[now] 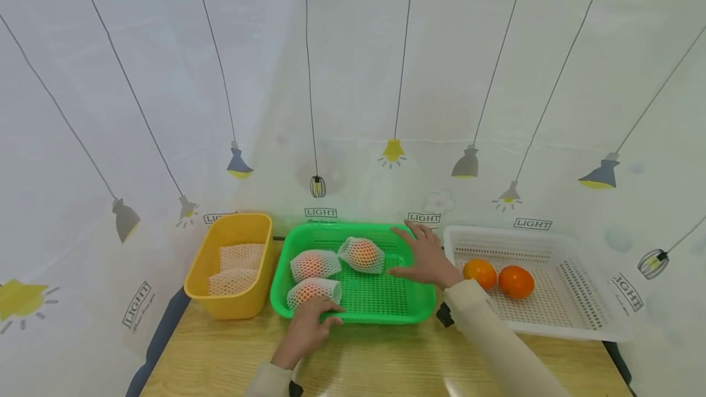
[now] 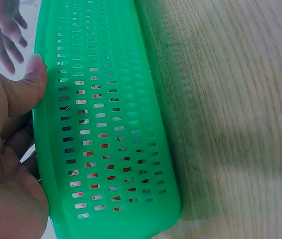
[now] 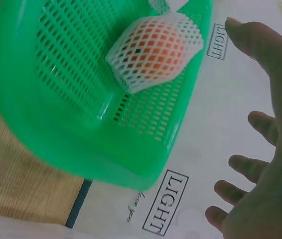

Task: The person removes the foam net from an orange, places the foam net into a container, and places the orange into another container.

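A green basket (image 1: 364,317) holds three round fruits in white foam nets: one netted fruit (image 1: 311,265) at the back left, another netted fruit (image 1: 314,291) at the front left and a third netted fruit (image 3: 153,52) nearer the middle. My left hand (image 1: 309,331) grips the basket's near rim, its thumb on the outer side and its fingers behind the rim, partly hidden in the left wrist view. Above the basket's right end my right hand (image 1: 427,256) is held with fingers spread and nothing in it; the right wrist view shows it apart from the rim.
A yellow bin (image 1: 231,308) with white foam nets (image 1: 234,280) stands on the left. On the right, a white basket (image 1: 584,323) holds two bare orange fruits (image 1: 516,282). All stand on a wooden table (image 1: 375,360) against a lamp-patterned curtain (image 1: 353,78).
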`<state>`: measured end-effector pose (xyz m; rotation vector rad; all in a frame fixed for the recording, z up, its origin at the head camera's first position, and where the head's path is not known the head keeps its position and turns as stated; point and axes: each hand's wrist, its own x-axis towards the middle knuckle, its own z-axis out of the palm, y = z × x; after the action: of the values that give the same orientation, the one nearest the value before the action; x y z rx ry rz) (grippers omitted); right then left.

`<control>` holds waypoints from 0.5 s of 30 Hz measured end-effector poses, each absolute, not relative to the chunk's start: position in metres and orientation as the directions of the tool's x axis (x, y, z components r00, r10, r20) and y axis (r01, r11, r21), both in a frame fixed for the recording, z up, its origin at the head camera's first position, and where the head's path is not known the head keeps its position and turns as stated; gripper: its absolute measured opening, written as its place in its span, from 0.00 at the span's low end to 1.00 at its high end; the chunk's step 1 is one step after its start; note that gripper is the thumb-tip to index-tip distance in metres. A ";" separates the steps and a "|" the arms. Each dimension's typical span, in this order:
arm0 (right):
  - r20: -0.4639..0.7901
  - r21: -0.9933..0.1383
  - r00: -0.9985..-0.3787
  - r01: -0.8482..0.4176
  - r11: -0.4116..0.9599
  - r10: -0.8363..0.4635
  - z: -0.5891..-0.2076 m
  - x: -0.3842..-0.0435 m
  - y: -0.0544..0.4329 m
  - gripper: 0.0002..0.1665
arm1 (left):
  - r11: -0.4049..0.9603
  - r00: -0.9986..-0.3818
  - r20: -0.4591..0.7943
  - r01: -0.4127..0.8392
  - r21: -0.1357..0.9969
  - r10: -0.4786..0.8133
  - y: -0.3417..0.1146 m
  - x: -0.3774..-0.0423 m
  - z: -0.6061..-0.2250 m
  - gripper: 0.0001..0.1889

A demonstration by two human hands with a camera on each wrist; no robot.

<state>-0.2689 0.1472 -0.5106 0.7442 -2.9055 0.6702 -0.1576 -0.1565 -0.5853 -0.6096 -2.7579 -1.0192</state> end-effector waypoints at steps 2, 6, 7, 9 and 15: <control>0.160 -0.393 -0.877 -0.477 0.786 -0.453 -0.514 -0.273 0.139 0.57 | 0.688 -0.909 0.265 0.417 0.594 0.322 -0.157 -0.158 -0.586 0.10; 0.121 -0.356 -0.872 -0.485 0.799 -0.475 -0.523 -0.282 0.124 0.59 | 0.689 -0.907 0.270 0.421 0.590 0.322 -0.157 -0.158 -0.586 0.10; 0.110 -0.348 -0.870 -0.486 0.801 -0.480 -0.525 -0.284 0.121 0.59 | 0.690 -0.906 0.272 0.422 0.588 0.323 -0.157 -0.158 -0.586 0.10; 0.090 -0.320 -0.867 -0.490 0.811 -0.489 -0.530 -0.287 0.116 0.60 | 0.688 -0.905 0.273 0.424 0.589 0.325 -0.157 -0.158 -0.586 0.11; 0.074 -0.267 -0.875 -0.479 0.836 -0.478 -0.546 -0.297 0.100 0.62 | 0.695 -0.905 0.275 0.426 0.580 0.325 -0.157 -0.158 -0.586 0.11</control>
<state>-0.2969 0.0999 -0.5456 0.7841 -3.0061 0.4392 -0.1583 -0.1574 -0.5861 -0.6140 -2.7513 -0.9982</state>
